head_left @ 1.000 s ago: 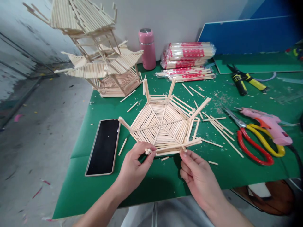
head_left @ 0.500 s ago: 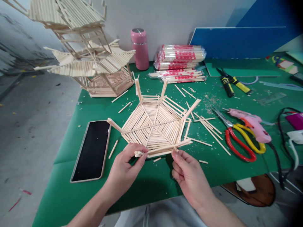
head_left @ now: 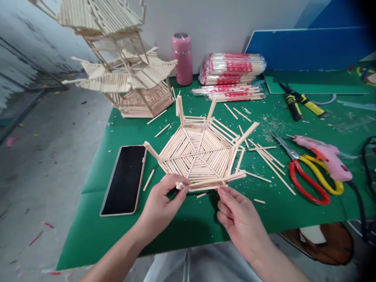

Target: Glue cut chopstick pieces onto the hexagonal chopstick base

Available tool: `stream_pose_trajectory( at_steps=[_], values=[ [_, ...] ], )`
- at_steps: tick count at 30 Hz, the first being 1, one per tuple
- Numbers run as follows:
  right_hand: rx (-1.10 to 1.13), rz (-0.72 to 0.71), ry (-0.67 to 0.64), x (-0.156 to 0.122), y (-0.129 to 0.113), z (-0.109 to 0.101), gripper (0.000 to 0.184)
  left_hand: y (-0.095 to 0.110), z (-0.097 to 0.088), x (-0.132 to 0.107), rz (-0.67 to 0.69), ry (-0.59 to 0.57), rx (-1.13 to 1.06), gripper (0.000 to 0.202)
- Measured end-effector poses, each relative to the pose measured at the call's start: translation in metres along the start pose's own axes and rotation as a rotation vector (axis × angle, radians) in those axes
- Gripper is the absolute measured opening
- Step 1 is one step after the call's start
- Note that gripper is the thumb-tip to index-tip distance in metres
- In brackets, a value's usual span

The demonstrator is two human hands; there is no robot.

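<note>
A hexagonal base of wooden sticks (head_left: 202, 156) lies on the green table, with stick posts angled up at its corners. My left hand (head_left: 164, 201) pinches a post of bundled sticks (head_left: 179, 185) at the base's near left corner, its blunt ends facing me. At the near edge my right hand (head_left: 242, 217) pinches the right end of a thin wooden stick (head_left: 207, 188), thumb against forefinger. This stick runs along the near side between both hands. Another post (head_left: 237, 176) leans out to the right just above my right fingertips.
A stick pagoda (head_left: 141, 84) stands at the back left, beside a pink bottle (head_left: 182, 58) and wrapped chopsticks (head_left: 235, 68). A phone (head_left: 123, 180) lies left. Scissors (head_left: 310, 174), a pink glue gun (head_left: 326, 152), pliers (head_left: 302, 102) and loose sticks (head_left: 270, 164) lie right.
The camera view has swung a little left, so everything sits farther right in the picture. Both hands keep their pinch at the near edge; my right fingertips have shifted slightly there.
</note>
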State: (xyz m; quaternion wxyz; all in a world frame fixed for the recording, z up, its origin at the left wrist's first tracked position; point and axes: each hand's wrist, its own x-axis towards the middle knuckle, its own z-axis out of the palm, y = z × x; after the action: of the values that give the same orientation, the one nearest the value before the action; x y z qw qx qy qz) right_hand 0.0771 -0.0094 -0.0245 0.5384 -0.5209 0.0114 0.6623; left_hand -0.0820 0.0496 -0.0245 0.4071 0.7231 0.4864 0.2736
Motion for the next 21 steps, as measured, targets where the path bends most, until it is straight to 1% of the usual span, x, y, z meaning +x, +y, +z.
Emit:
stream_pose_trajectory(
  at_steps=[4, 8, 12, 16, 21],
  values=[
    [-0.006, 0.008, -0.036, -0.001, 0.001, 0.001, 0.023, -0.001, 0.0, -0.001, -0.012, -0.016, -0.013, 0.008],
    [-0.034, 0.024, -0.074, -0.003, 0.004, 0.002, 0.023, -0.005, 0.001, -0.001, 0.004, -0.005, -0.032, 0.008],
    [-0.076, 0.07, -0.109, -0.004, 0.011, 0.011, 0.023, -0.006, 0.001, -0.001, 0.005, 0.001, -0.031, 0.007],
    [-0.063, 0.077, -0.089, -0.003, 0.018, 0.022, 0.024, -0.005, 0.001, -0.001, 0.007, 0.01, -0.03, 0.008],
    [-0.069, 0.064, -0.032, -0.001, 0.02, 0.029, 0.025, -0.004, 0.001, -0.001, 0.0, 0.012, -0.02, 0.008]
  ],
)
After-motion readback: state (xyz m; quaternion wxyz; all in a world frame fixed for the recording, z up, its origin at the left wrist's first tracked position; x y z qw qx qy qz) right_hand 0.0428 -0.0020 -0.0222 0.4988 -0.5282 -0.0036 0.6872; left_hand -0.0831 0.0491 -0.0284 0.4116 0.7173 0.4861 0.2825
